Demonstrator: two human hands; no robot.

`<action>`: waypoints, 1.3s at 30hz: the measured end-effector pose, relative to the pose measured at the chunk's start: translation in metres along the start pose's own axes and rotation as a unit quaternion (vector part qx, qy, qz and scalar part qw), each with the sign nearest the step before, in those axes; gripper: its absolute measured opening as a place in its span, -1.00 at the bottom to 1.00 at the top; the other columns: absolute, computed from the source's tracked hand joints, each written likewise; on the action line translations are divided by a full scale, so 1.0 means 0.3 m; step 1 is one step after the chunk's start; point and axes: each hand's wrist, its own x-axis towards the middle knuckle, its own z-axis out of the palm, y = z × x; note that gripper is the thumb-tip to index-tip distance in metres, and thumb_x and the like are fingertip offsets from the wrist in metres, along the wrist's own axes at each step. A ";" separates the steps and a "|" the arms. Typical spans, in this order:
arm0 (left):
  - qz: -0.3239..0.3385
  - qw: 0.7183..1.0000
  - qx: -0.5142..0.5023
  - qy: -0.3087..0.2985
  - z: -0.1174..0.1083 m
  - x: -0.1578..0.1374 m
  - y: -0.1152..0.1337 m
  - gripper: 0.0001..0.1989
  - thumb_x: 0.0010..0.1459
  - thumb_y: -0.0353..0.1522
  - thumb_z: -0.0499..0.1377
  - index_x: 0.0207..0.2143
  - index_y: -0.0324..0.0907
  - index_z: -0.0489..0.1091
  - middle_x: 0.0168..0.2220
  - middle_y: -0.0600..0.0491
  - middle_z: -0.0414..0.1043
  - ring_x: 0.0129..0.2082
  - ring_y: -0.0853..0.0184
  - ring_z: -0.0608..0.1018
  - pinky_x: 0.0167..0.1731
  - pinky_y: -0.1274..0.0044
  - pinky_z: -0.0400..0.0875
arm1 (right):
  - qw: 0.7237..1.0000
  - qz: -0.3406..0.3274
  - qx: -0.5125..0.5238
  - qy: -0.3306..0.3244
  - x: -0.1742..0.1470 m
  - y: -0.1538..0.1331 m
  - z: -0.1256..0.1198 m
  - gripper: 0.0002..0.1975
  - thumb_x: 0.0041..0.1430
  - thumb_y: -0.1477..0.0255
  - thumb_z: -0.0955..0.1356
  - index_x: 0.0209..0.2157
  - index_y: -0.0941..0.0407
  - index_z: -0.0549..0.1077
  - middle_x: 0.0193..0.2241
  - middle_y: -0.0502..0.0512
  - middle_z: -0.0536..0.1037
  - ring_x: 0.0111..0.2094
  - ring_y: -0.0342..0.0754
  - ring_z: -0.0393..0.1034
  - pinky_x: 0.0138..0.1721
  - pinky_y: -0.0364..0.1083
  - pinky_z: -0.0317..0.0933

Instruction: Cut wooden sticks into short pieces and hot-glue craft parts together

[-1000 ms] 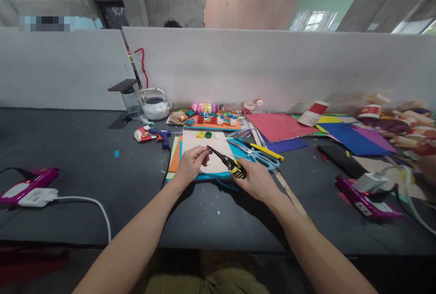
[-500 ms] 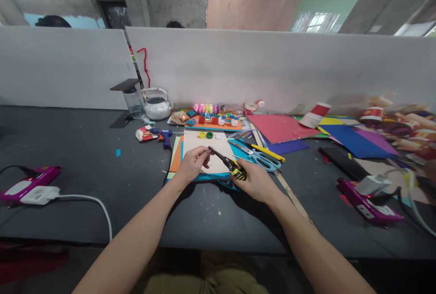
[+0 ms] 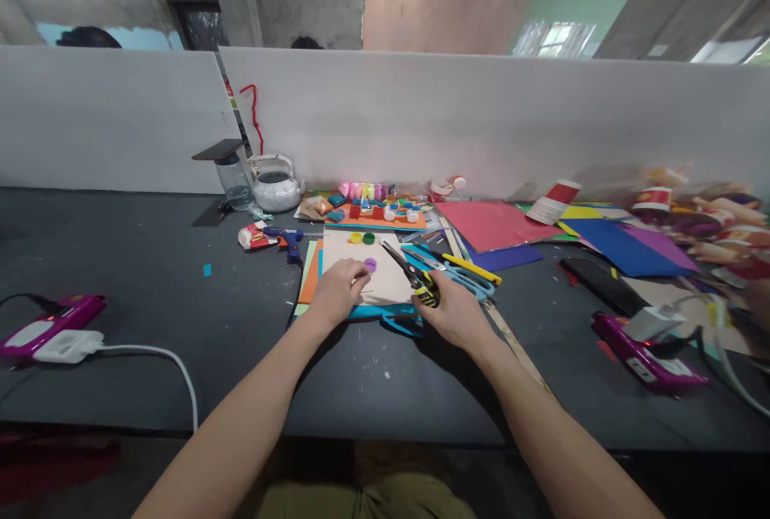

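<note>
**Left hand [image 3: 338, 292] at a purple cap [image 3: 369, 265], right hand [image 3: 452, 312] gripping pliers [image 3: 412, 273]**

The purple cap, or a small round piece like one, is over the middle of the pale sheet [image 3: 391, 288], just past the left fingertips. Those fingers are curled, thumb and forefinger close together; whether they pinch the cap's edge, something thin, or nothing cannot be told. The right hand is closed around the yellow-and-black handles of the pliers, whose dark nose points away over the sheet, apart from the purple cap. Whether the jaws are parted is too small to tell.

The work looks partway along. A yellow cap [image 3: 356, 237] and a green cap [image 3: 369, 238] lie side by side near the sheet's far edge, untouched by either hand; they may be set aside, done or waiting. No joined or finished piece can be made out, so how much is left cannot be judged.

Scissors [image 3: 475, 284] and a yellow cutter [image 3: 472, 268] lie to the right of the sheet. Orange paper [image 3: 310, 282] shows at its left, with a glue gun [image 3: 291, 240] beyond. Paint pots [image 3: 390, 215] stand behind.
</note>
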 end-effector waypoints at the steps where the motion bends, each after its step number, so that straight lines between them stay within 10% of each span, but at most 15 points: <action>1: 0.003 1.000 0.028 -0.007 0.001 0.001 -0.005 -0.92 0.14 -0.42 0.15 -0.38 -0.18 0.45 -0.29 -0.02 0.44 -0.21 0.24 0.44 -0.16 0.42 0.31 | 1.000 0.000 0.000 -0.002 0.000 -0.001 0.001 -0.71 0.14 0.25 0.32 -0.17 0.14 0.32 -0.34 0.13 0.50 -0.30 0.08 0.40 -0.36 -0.10 0.07; 20: -0.018 0.968 0.226 -0.109 0.025 0.003 -0.019 -0.87 0.12 -0.43 0.14 -0.32 -0.20 0.50 -0.29 -0.07 0.48 -0.21 0.19 0.49 -0.19 0.44 0.30 | 1.000 -0.017 -0.026 -0.004 0.001 -0.007 0.034 -0.72 0.16 0.25 0.31 -0.18 0.14 0.33 -0.32 0.15 0.52 -0.31 0.05 0.40 -0.38 -0.11 0.05; 39: -0.039 0.996 0.064 -0.053 0.031 -0.007 -0.069 -0.89 0.09 -0.49 0.16 -0.31 -0.21 0.46 -0.25 -0.04 0.46 -0.15 0.24 0.46 -0.02 0.35 0.30 | 0.999 -0.039 -0.019 0.031 0.006 -0.035 0.065 -0.64 0.12 0.29 0.33 -0.09 0.18 0.33 -0.17 0.23 0.51 -0.14 0.11 0.38 -0.21 -0.07 0.15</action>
